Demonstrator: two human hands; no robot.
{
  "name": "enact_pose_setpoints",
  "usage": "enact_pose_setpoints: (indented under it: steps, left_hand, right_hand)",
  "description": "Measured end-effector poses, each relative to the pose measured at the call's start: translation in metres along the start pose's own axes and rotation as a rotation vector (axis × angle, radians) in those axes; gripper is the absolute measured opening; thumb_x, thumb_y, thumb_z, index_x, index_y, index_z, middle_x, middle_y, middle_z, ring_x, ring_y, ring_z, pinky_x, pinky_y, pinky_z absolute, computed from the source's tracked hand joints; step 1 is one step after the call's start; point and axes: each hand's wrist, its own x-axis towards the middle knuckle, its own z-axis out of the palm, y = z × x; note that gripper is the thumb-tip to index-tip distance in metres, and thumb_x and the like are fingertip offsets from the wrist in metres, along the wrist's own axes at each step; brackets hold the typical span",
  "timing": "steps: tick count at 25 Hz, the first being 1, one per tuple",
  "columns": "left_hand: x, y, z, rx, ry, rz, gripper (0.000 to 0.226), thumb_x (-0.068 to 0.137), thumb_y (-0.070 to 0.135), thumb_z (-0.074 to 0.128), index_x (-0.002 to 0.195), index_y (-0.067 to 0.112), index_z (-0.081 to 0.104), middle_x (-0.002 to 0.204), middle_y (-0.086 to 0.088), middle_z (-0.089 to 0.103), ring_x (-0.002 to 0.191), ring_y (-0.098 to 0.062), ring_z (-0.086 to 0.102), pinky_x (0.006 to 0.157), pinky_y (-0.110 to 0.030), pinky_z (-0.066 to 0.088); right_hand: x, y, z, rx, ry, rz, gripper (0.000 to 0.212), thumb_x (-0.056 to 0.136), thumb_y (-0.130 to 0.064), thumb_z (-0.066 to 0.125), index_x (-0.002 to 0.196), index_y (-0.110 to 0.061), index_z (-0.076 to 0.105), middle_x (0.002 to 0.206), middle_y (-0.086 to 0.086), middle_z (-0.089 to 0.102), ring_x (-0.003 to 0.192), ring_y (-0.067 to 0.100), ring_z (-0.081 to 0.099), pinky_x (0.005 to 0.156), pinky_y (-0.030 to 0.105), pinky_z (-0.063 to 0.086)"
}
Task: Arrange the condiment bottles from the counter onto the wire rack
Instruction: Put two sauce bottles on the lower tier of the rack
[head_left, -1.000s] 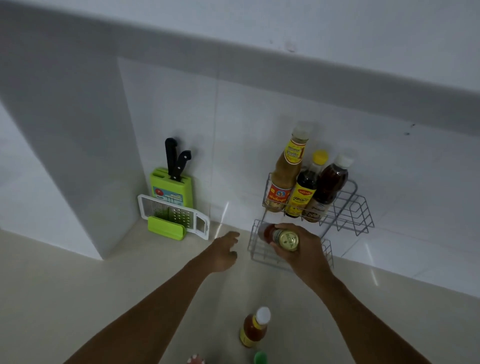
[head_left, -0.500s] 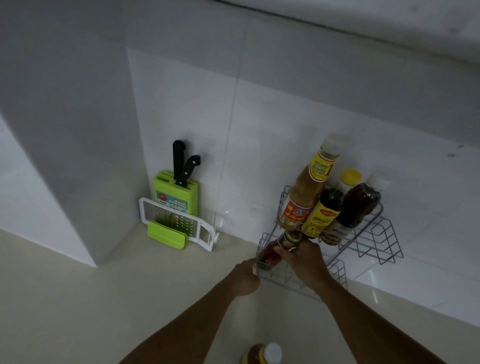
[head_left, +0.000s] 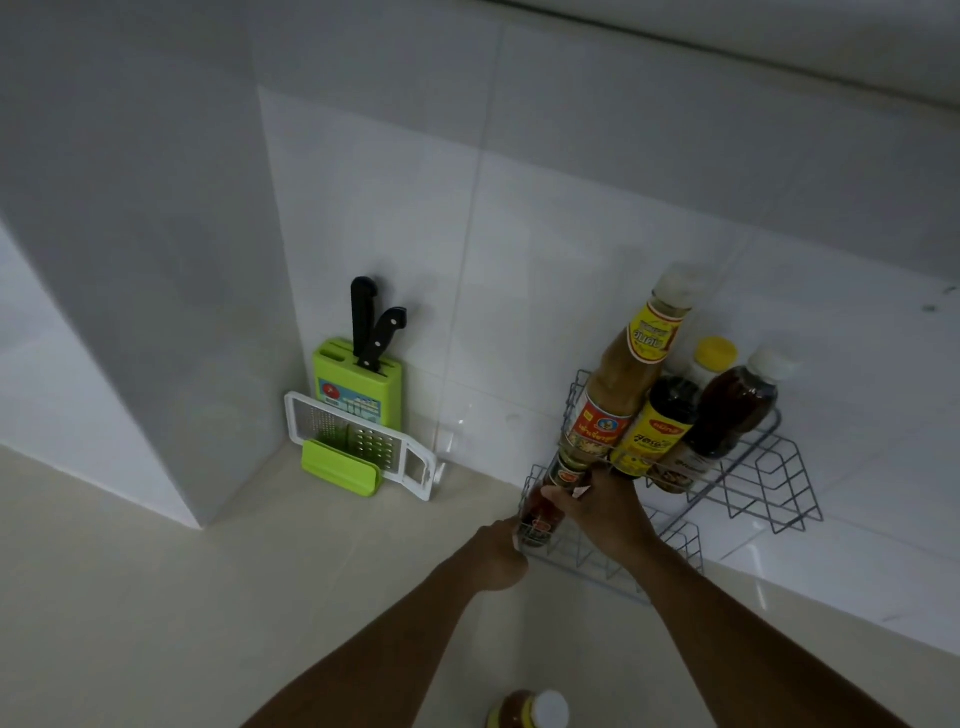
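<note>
A two-tier wire rack stands against the tiled wall at the right. Its upper tier holds three bottles: a tall tan sauce bottle, a dark bottle with a yellow cap and a dark bottle with a white cap. My right hand is shut on a small red-labelled sauce bottle, which sits upright in the left end of the lower tier. My left hand is closed on the rack's lower front-left corner. One more bottle with a white cap stands on the counter at the bottom edge.
In the corner stands a green knife block with two black-handled knives. A white and green grater leans in front of it. A white wall block juts out at the left. The beige counter stretches in front.
My right hand carried the small bottle from above the counter down into the rack's lower tier. My left hand moved right from open above the counter to gripping the rack's corner.
</note>
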Motion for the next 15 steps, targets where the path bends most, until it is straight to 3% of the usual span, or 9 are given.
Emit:
enact_pose_setpoints:
  steps: [2,5,8,10,13,15]
  left_hand:
    - [0.001,-0.003,-0.002,0.010,-0.016,0.004,0.065,0.088,0.009,0.044,0.151,0.022,0.033,0.146,-0.013,0.050,0.122,-0.029,0.057,0.094,-0.030,0.049]
    - [0.000,-0.007,-0.006,0.050,-0.019,-0.014,0.065,0.095,0.012,0.044,0.155,0.013,0.019,0.160,-0.012,0.030,0.144,-0.025,0.035,0.116,-0.032,0.032]
    - [-0.007,-0.011,-0.012,0.057,-0.006,0.002,0.068,0.094,0.012,0.044,0.156,0.015,0.016,0.163,-0.010,0.021,0.149,-0.022,0.025,0.120,-0.036,0.026]
    - [-0.019,-0.014,-0.020,0.052,0.019,0.026,0.070,0.092,0.008,0.043,0.156,0.019,0.017,0.162,-0.009,0.025,0.147,-0.022,0.028,0.116,-0.034,0.033]
    - [-0.040,-0.029,-0.025,0.059,-0.004,0.042,0.067,0.091,0.003,0.046,0.153,0.021,0.029,0.156,-0.011,0.036,0.140,-0.023,0.040,0.104,-0.029,0.044]
    - [-0.054,-0.044,-0.021,0.077,-0.089,0.020,0.060,0.091,0.001,0.051,0.147,0.019,0.040,0.147,-0.013,0.047,0.126,-0.021,0.052,0.085,-0.026,0.052]
  right_hand:
    - [-0.003,0.000,0.000,0.017,0.012,0.052,0.046,0.077,-0.034,0.086,0.116,-0.016,0.069,0.106,-0.004,0.071,0.094,0.011,0.066,0.070,0.013,0.047]
    - [-0.010,0.001,0.000,0.061,0.000,0.152,0.055,0.074,-0.037,0.088,0.122,-0.021,0.066,0.110,-0.004,0.071,0.093,0.017,0.070,0.075,0.026,0.051]
    - [-0.020,0.000,0.001,0.178,0.061,0.190,0.058,0.075,-0.025,0.088,0.128,-0.021,0.064,0.115,-0.003,0.070,0.092,0.019,0.070,0.073,0.025,0.050]
    - [-0.034,-0.004,0.000,0.306,0.174,0.184,0.053,0.080,-0.014,0.084,0.129,-0.020,0.064,0.118,0.000,0.070,0.097,0.023,0.069,0.073,0.023,0.051]
    - [-0.068,-0.017,-0.006,0.325,0.327,0.185,0.029,0.089,-0.007,0.071,0.116,-0.018,0.069,0.111,0.002,0.073,0.098,0.023,0.069,0.070,0.013,0.050]
    - [-0.102,-0.030,-0.009,0.285,0.273,0.124,0.018,0.091,-0.011,0.069,0.104,-0.024,0.072,0.100,-0.003,0.076,0.092,0.014,0.071,0.070,0.010,0.050]
